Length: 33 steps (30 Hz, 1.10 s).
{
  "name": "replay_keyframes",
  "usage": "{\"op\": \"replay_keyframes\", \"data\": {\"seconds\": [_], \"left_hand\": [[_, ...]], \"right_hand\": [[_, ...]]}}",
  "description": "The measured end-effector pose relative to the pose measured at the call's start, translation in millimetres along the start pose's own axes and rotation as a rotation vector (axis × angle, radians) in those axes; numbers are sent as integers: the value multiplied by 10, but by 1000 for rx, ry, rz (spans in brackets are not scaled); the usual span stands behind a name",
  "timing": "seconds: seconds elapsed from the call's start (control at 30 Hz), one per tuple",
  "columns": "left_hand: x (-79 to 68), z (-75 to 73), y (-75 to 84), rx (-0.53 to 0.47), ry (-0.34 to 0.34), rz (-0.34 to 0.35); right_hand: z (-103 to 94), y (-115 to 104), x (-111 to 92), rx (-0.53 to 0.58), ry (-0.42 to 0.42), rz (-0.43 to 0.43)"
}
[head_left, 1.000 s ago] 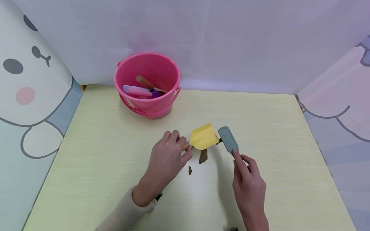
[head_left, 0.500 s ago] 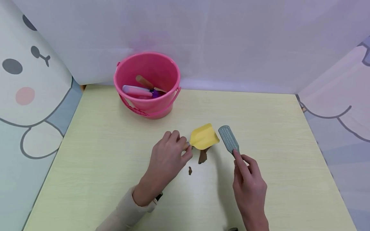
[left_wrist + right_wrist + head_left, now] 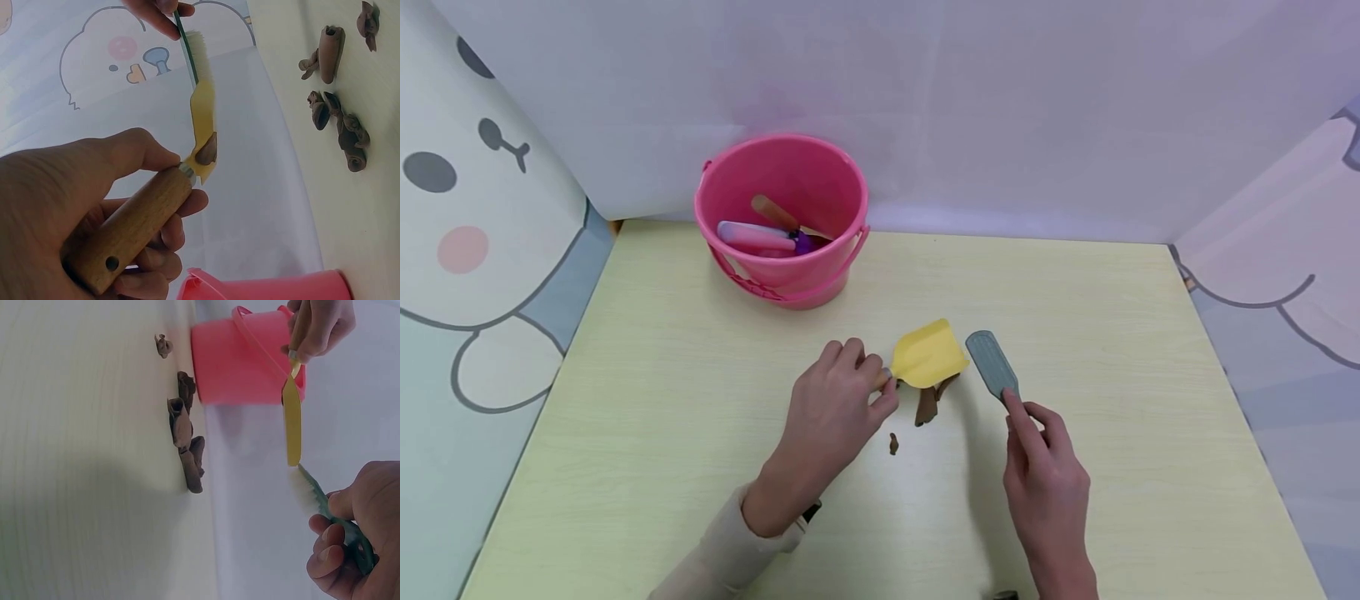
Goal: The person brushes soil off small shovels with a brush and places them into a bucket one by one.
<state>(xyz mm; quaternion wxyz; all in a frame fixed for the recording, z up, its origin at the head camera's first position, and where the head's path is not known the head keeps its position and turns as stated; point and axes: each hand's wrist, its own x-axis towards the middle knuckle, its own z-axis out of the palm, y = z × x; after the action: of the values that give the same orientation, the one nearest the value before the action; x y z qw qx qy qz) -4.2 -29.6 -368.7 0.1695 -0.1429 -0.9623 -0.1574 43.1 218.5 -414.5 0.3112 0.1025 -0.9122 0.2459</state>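
My left hand [image 3: 838, 408] grips the wooden handle [image 3: 134, 228] of a small yellow shovel [image 3: 929, 354], its blade raised above the table. Against the blade's table-facing side sits a brown piece [image 3: 207, 150]. My right hand [image 3: 1047, 475] holds a green brush [image 3: 992, 362] by its handle, with pale bristles [image 3: 201, 59] facing the table. In the right wrist view the brush's end is close to the shovel's tip; whether they touch I cannot tell. Below the tools lie several brown curled pieces [image 3: 330, 55], partly hidden by the blade in the head view, plus a smaller brown bit [image 3: 893, 443] nearer me.
A pink bucket [image 3: 831, 287] stands at the back left of the pale wooden table [image 3: 1112, 333]. Inside it are a wooden handle [image 3: 775, 212] and a pink-and-lilac handle [image 3: 752, 236]. A pale curtain [image 3: 1000, 117] hangs behind the table, with cartoon-printed cloth at both sides.
The brush has tipped a little back and forth near the shovel's tip. A brown piece seen between the two tools has gone from there; one now shows beneath the blade's near edge.
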Motion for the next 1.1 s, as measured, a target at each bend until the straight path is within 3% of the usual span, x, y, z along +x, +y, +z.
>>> {"op": "replay_keyframes", "data": {"seconds": [0.3, 0.63, 0.8, 1.1], "left_hand": [[-1, -1, -11, 7, 4, 4], [3, 7, -41, -35, -44, -27], [10, 43, -85, -141, -119, -78], [51, 119, -182, -473, -325, -259]], "right_hand": [[-10, -35, -3, 12, -12, 10], [0, -8, -4, 9, -1, 3], [-9, 10, 8, 8, 16, 8], [-22, 8, 19, 28, 40, 16]]}}
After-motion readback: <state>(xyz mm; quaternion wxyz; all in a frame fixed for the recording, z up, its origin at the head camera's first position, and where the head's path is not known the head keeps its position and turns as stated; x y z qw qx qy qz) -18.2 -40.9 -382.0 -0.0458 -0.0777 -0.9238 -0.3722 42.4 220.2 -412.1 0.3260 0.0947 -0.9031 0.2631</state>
